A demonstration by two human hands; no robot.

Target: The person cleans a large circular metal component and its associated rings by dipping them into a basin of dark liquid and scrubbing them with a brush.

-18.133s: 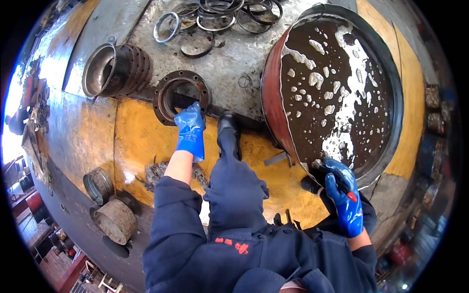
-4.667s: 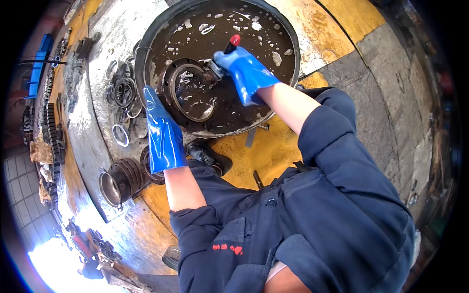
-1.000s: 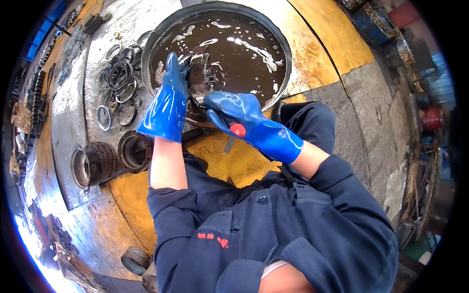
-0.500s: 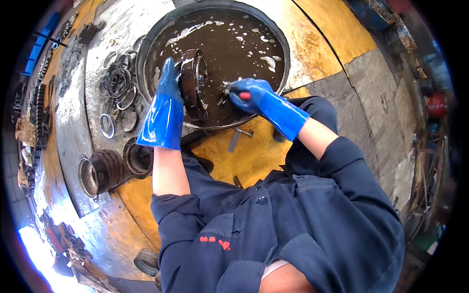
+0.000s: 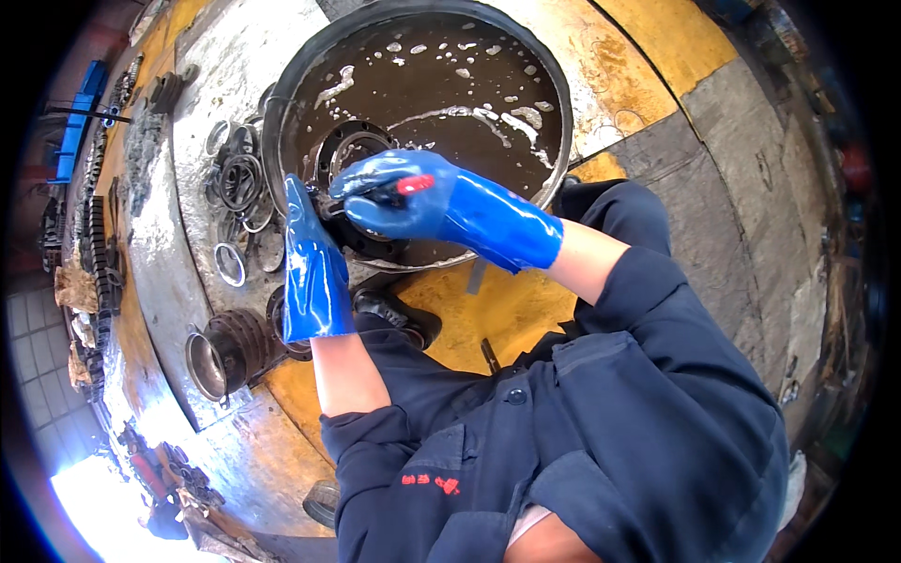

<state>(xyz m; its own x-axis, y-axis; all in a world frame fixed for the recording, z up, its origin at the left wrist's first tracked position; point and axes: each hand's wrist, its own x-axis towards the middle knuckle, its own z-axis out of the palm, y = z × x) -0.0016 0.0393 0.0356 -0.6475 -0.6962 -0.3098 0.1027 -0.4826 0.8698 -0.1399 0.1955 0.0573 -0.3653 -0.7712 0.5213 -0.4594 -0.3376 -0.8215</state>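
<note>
Nearly crosswise, red handle (image 5: 416, 184) points right, gripped by right hand (image 5: 402, 208).

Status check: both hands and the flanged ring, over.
Right hand gripping red-handled tool at flanged ring. Left hand at ring's left side, grip unclear. Ring in basin, partly hidden by right hand.

Right hand (image 5: 399, 208) covers part of the flanged ring (image 5: 377, 247) and most of the red-ended tool (image 5: 416, 184); from here I cannot discern its working end. Left hand (image 5: 314, 258) partly hides a second flanged ring (image 5: 276, 314).
</note>
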